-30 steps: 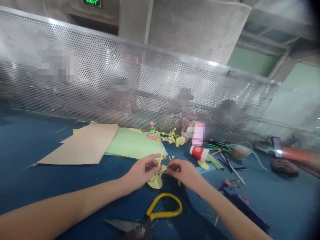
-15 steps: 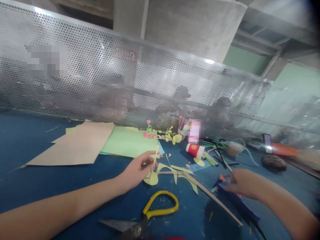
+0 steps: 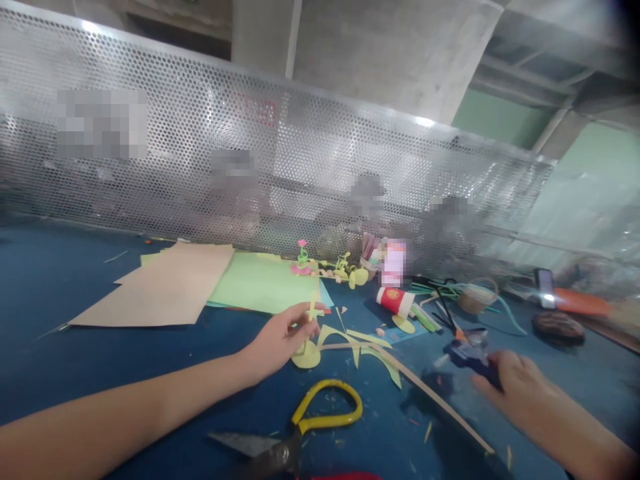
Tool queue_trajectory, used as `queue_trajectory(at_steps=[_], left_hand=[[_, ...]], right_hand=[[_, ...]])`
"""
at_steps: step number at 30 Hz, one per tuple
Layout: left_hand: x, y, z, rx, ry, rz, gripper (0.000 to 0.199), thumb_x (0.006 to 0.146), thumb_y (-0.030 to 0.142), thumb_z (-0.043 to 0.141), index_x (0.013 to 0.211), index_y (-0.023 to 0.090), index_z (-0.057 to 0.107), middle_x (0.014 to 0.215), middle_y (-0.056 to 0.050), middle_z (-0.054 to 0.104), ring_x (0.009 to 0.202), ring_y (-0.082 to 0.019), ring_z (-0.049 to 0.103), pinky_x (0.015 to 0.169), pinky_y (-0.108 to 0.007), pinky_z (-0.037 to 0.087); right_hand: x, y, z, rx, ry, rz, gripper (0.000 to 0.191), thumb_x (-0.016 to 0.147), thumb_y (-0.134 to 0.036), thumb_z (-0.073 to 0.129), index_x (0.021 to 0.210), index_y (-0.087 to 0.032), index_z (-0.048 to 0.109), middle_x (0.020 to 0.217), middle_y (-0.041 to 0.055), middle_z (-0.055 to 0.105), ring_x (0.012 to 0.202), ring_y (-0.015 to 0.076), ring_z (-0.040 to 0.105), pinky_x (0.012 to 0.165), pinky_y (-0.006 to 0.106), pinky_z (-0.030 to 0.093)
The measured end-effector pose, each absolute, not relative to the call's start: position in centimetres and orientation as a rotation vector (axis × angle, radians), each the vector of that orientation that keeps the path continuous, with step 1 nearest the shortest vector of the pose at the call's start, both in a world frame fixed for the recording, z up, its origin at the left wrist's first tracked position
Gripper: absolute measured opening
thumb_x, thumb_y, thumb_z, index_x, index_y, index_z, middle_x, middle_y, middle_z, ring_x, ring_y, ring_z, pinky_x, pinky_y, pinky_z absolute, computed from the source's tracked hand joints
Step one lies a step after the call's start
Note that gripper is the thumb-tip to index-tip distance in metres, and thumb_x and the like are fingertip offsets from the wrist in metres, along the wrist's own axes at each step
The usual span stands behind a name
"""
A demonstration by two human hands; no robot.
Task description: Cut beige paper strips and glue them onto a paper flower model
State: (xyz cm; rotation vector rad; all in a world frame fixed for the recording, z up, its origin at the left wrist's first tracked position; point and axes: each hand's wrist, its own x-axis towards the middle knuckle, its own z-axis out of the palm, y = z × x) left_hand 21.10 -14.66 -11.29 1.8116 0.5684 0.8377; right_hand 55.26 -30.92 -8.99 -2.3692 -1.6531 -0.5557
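My left hand [image 3: 287, 339] pinches a thin yellow paper strip [image 3: 313, 308], which stands upright over a round yellow paper disc [image 3: 307, 357] on the table. Whether the strip is fixed to the disc I cannot tell. On the right, my right hand [image 3: 523, 390] is wrapped round the handle of a dark blue glue gun [image 3: 467, 357], raised off the table with its nozzle to the left. Large scissors with a yellow handle [image 3: 327, 423] lie in front of me, blades apart. Between the hands are yellow paper offcuts [image 3: 383, 367] and a long tan strip [image 3: 435, 397].
Green paper sheets [image 3: 265, 283] and tan sheets [image 3: 165, 287] lie at the left. Behind stand small paper flowers [image 3: 303, 257], a tipped red-and-white paper cup [image 3: 394, 301] and a phone [image 3: 545, 285]. A perforated metal screen [image 3: 315, 153] runs along the table's back.
My right hand has taken up the glue gun from the table, and its nozzle now points left. My left hand still pinches the strip over the disc.
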Motion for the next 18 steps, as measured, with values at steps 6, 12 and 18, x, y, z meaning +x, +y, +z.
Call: queue_trajectory(at_steps=[6,12,18], left_hand=[[21.1,-15.0,-11.2,1.789,0.641,0.854,0.044,0.086,0.041,0.044,0.123,0.020,0.051,0.087,-0.004,0.057,0.084,-0.017,0.054,0.075,-0.026,0.044],[21.0,-14.8,-11.6,1.792,0.669,0.870,0.042,0.085,0.039,0.045,0.121,0.019,0.052,0.088,-0.005,0.056,0.081,-0.016,0.053,0.072,-0.027,0.045],[21.3,-14.6,-11.5,1.839,0.627,0.842,0.034,0.077,0.030,0.056,0.110,0.020,0.055,0.084,-0.001,0.057,0.076,-0.015,0.056,0.074,-0.027,0.046]], right_hand=[[50.3,-29.5,-6.0,-2.198,-1.526,-0.419,0.034,0.066,-0.048,0.042,0.088,-0.021,0.043,0.093,0.0166,0.063,0.087,0.0343,0.063,0.066,0.042,0.049],[46.5,-28.4,-5.2,-1.982,-1.486,0.386,0.031,0.083,-0.043,0.026,0.082,-0.024,0.051,0.060,0.0016,0.057,0.052,0.0183,0.056,0.056,0.030,0.044],[42.7,-25.8,-5.5,-1.740,-1.349,0.918,0.032,0.065,-0.043,0.065,0.082,-0.020,0.050,0.057,-0.0083,0.042,0.041,0.0069,0.035,0.041,0.022,0.029]])
